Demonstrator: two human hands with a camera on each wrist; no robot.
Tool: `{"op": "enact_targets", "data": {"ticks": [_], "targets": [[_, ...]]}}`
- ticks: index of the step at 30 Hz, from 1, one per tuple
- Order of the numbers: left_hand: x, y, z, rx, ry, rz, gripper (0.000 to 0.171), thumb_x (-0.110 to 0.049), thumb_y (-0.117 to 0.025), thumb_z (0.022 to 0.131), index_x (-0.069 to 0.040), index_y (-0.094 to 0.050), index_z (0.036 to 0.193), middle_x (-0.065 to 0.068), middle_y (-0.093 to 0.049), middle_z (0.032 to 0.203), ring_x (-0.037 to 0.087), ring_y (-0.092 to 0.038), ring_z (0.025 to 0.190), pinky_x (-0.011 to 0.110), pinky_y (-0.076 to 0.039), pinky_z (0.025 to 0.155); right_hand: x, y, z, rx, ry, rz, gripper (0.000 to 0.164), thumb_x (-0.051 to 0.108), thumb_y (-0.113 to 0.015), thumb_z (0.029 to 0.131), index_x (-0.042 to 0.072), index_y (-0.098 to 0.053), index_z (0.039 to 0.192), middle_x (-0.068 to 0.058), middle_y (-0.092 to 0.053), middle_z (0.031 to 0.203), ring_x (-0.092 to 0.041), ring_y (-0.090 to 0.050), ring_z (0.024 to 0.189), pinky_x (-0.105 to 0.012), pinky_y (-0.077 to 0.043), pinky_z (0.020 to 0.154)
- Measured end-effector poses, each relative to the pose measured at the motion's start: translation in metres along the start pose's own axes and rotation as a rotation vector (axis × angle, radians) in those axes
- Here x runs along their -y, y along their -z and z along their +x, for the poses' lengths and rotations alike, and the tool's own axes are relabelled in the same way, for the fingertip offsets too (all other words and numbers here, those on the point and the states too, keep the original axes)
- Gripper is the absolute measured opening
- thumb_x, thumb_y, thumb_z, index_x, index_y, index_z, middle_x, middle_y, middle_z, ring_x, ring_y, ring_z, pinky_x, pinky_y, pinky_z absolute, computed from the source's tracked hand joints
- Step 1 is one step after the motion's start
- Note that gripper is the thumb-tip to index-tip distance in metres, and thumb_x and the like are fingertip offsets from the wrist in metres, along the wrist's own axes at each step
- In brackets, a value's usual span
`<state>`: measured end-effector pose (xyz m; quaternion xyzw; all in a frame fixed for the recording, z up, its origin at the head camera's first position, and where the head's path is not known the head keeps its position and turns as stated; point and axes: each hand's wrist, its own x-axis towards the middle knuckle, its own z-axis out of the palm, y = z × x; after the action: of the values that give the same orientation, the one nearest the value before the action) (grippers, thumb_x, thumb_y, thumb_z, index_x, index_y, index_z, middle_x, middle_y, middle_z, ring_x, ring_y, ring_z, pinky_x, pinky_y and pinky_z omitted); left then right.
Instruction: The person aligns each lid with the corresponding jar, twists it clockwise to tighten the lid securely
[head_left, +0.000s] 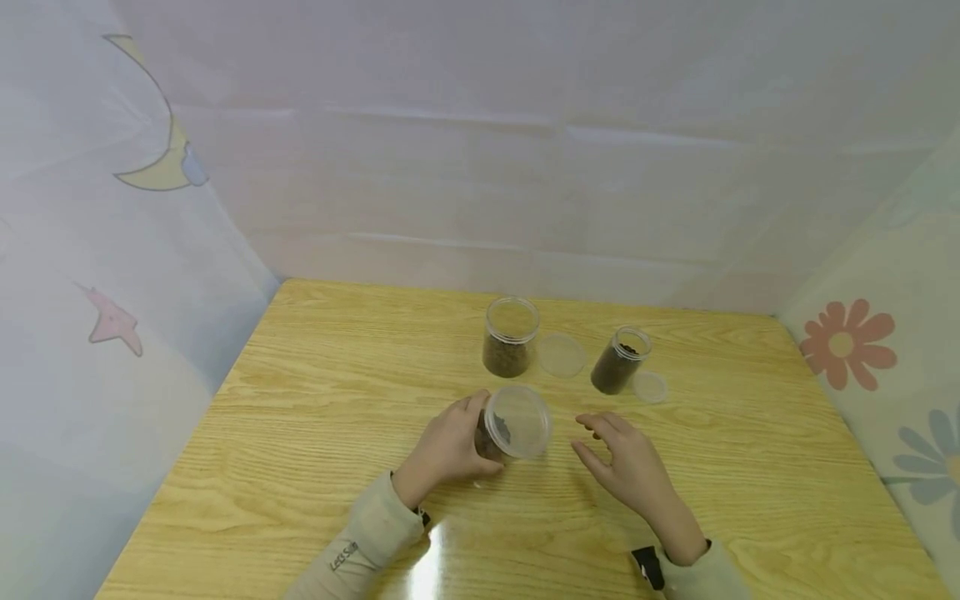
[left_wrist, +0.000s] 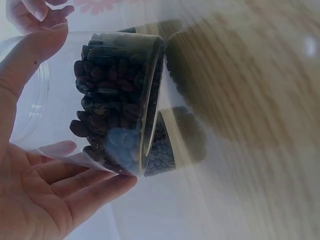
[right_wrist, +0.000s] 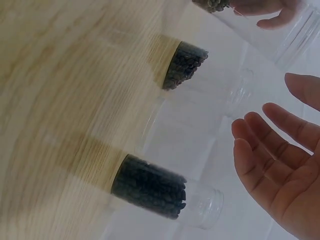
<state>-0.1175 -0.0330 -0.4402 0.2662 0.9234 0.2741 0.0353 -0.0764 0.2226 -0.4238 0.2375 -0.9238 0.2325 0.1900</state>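
Left hand (head_left: 450, 442) curls round a jar (head_left: 513, 425), presumably to steady it; right hand (head_left: 630, 467), loosely open, holds nothing. A lid (head_left: 562, 356) lies beside the uncovered rear jar (head_left: 511, 348).

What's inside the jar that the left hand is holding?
Dark beans lie in the lower part of the jar. The outer beans cover the middle of the pile, so that cannot be seen; the left hand hides part of the jar's side.
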Motion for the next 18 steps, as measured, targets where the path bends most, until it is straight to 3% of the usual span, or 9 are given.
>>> {"op": "enact_targets", "data": {"ticks": [9,18], "targets": [[0.007,-0.006,-0.003,-0.044,0.027,-0.068,0.097,-0.039,-0.085,0.058,0.002,-0.036,0.131,0.018,-0.055,0.116,0.031,-0.056,0.103,0.043,-0.048,0.083,-0.001,-0.001,-0.002,0.01,-0.013,0.018,0.032,0.007,-0.075,0.072,-0.002,-0.064,0.101,-0.013,-0.064,0.095,-0.024,-0.062,0.074,-0.029,-0.052,0.057],[0.011,-0.007,-0.006,-0.138,0.024,-0.118,0.093,-0.038,-0.085,0.058,0.0,-0.038,0.128,0.014,-0.058,0.108,0.025,-0.058,0.094,0.038,-0.05,0.077,-0.001,0.0,-0.004,0.006,-0.013,0.011,0.033,0.008,-0.076,0.071,-0.002,-0.064,0.101,-0.012,-0.064,0.095,-0.023,-0.063,0.076,-0.03,-0.052,0.057]]}}
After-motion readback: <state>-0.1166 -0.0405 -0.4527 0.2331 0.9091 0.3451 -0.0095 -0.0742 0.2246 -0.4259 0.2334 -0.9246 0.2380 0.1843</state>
